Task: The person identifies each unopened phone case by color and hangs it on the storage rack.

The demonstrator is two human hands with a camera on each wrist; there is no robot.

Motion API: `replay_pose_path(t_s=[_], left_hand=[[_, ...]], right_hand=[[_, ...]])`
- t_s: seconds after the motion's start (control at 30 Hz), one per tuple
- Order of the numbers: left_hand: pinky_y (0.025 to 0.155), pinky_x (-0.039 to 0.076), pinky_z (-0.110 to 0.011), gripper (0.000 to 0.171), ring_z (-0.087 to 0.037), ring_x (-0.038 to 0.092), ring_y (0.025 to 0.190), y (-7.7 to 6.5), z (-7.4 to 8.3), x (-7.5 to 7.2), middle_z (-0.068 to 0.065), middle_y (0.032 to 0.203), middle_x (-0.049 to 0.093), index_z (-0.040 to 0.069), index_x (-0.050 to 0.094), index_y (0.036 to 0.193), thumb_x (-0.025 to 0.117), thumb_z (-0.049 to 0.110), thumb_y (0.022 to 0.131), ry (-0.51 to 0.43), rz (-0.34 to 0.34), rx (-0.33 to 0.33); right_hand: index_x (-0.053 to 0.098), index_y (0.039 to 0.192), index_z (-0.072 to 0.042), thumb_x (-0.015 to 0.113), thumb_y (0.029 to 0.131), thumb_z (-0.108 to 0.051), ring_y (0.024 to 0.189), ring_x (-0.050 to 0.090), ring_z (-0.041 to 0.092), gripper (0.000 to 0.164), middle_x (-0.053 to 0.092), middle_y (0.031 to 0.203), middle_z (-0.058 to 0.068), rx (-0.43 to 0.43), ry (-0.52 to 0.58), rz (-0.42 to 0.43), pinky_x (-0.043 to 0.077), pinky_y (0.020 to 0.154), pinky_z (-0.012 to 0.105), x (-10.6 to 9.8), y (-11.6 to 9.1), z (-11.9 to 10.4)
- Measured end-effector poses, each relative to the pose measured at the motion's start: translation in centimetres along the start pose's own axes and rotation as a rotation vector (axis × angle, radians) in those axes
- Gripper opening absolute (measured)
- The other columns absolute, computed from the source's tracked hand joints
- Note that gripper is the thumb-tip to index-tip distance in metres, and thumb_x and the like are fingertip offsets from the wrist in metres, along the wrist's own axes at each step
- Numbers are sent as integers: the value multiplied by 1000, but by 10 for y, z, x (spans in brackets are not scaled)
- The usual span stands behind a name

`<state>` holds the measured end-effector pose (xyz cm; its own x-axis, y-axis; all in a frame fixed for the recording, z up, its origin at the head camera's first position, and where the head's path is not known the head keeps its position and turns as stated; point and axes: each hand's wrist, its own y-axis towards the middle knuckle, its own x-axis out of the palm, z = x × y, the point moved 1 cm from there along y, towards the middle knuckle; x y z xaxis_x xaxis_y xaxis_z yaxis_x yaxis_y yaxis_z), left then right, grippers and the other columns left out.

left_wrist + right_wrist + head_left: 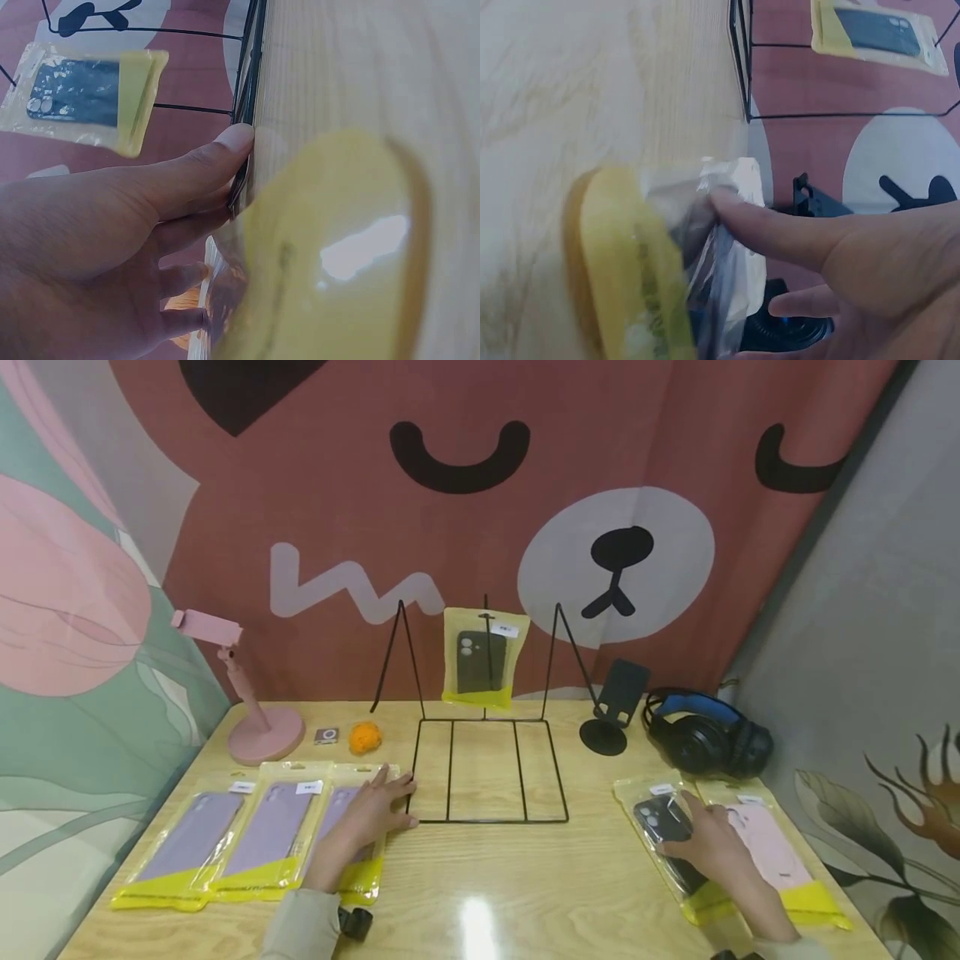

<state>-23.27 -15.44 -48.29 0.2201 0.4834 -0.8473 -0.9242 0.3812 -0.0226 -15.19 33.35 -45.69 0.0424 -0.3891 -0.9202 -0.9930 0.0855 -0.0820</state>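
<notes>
My left hand [367, 814] lies beside the black wire rack [487, 821], its thumb and forefinger touching the rack's front left corner. The other fingers of that hand rest over the nearest of several packaged purple phone cases [266, 831]. On the right, my right hand [708, 835] grips a packaged black phone case [660, 818] across its width. The right wrist view shows the thumb on the clear bag [727, 300] of this package. Another packaged black phone case [482, 662] hangs from the rack's middle hook.
Beside the right hand lies a packaged pink phone case [765, 843]. Headphones [705, 735] and a black phone stand [611, 710] are at the back right. At the back left are a pink stand [262, 731], a small music player [327, 736] and an orange ball [365, 737].
</notes>
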Motion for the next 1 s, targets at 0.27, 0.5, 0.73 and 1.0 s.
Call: replay_pose_path(t_s=[0.27, 0.5, 0.73, 1.0], left_hand=[[113, 13, -59, 61, -44, 17, 142, -1, 0, -1, -12, 147, 43, 3, 58, 132, 78, 25, 79, 4, 3, -7], [115, 12, -58, 62, -43, 15, 143, -2, 1, 0, -10, 149, 41, 6, 57, 134, 77, 26, 79, -3, -7, -35], [114, 13, -58, 60, -43, 16, 143, -2, 0, 1, -10, 148, 42, 5, 58, 133, 77, 25, 79, -1, 3, -27], [112, 17, -62, 59, -46, 19, 141, -2, 0, 0, -14, 145, 46, 3, 59, 131, 78, 26, 80, 19, 13, 17]], right_hand=[[41, 139, 3, 82, 65, -54, 86, 55, 51, 102, 59, 108, 37, -33, -60, 53, 46, 62, 54, -4, 3, 4], [58, 130, -3, 77, 80, -13, 70, 63, 21, 54, 69, 87, 14, -209, 126, 96, 48, 54, 34, -25, 1, -19], [60, 133, -14, 71, 87, -12, 81, 65, 12, 47, 69, 99, 6, -421, 461, 92, 55, 66, 27, -37, -18, -88], [57, 135, -9, 70, 84, 4, 84, 63, 12, 54, 64, 95, 7, -647, 817, 277, 55, 75, 22, -36, -30, -174]])
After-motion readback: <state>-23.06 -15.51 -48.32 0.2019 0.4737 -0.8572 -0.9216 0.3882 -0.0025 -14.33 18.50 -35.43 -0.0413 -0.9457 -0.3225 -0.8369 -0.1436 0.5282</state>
